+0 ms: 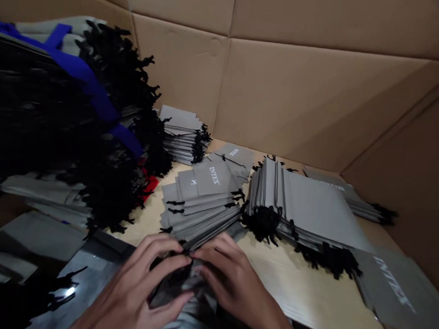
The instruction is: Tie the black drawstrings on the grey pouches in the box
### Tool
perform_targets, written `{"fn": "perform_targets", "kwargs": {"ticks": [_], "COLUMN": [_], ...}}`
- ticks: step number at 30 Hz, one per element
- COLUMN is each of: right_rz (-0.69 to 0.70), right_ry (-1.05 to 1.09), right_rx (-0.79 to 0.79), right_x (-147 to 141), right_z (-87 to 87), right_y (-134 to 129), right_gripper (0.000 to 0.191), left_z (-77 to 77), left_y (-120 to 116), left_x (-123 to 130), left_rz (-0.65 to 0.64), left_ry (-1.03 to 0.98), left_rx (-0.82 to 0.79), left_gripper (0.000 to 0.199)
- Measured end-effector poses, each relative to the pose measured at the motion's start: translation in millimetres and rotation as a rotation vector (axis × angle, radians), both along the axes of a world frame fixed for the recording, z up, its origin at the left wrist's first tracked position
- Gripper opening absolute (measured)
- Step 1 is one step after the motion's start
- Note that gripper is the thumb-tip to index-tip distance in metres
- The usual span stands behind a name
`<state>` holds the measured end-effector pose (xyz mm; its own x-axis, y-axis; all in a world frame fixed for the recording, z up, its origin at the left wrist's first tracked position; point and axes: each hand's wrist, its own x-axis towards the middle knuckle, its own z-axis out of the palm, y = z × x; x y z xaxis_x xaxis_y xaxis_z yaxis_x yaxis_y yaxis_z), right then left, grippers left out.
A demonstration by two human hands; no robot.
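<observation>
Two bare hands: meet just in front of the fanned pile (213,181) of grey pouches, close together over grey cloth (202,292).
Left hand (141,282): curls over the cloth from the left, touches it with bent fingers, keeps thumb apart from them; cannot tell whether gripping firmly.
Right hand (232,274): bends in from the right, pinches the cloth between thumb and fingers, near the left fingertips.
Grey cloth: lies bunched between both hands, in front of the fanned pile; looks dark in its folds and partly hidden.
Fanned pile: spreads in overlapping layers on the pale counter (304,289), shows white INTEX lettering and black cord ends.
Loose pouches (236,153): lie flat just behind the fanned pile.
Small stack (180,141): stands behind and left of the fanned pile, with black cords toward the right.
Large stack (317,207): sits just right of the fanned pile, with black cords bunched along the near edge.
INTEX pouch (392,293): lies well to the right of the fanned pile, nearer the camera.
Blue strap (81,73): crosses a tall heap of black cords (116,102), left of the fanned pile.
Cardboard wall (302,100): rises behind the fanned pile.
</observation>
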<state>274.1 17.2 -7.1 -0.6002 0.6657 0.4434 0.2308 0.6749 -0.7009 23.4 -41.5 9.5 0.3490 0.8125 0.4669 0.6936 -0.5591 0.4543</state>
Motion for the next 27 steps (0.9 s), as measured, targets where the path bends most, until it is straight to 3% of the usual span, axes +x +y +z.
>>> {"fn": "perform_targets", "kwargs": {"ticks": [5,11,15,17,22,27], "right_rz": [-0.018,-0.113,-0.244,-0.276,-0.24,-0.187], "right_ry": [0.037,0.007,-0.008,-0.027,0.031,0.043], "right_rx": [0.031,0.169,0.313,0.322,0.153,0.089], "right_x": [6,7,10,16,39,48], "right_z": [6.1,6.4,1.6,-0.3,6.0,12.7], "right_y": [4,0,-6,-10,-27,-41], "right_gripper": [0.018,0.019,0.022,0.022,0.021,0.015], "left_z": [-5.8,0.0,0.4,-3.7,-12.7,-20.9], "left_y": [-9,-5,0,2,1,-9], "left_x": [3,19,22,22,35,55], "left_rz": [-0.063,0.043,0.01,0.025,0.114,0.31], "left_ry": [-0.037,-0.252,-0.535,-0.628,-0.696,-0.768], "left_rx": [-0.185,-0.459,-0.81,-0.905,-0.986,-0.931], "left_gripper": [0.033,0.015,0.036,0.043,0.045,0.047]}}
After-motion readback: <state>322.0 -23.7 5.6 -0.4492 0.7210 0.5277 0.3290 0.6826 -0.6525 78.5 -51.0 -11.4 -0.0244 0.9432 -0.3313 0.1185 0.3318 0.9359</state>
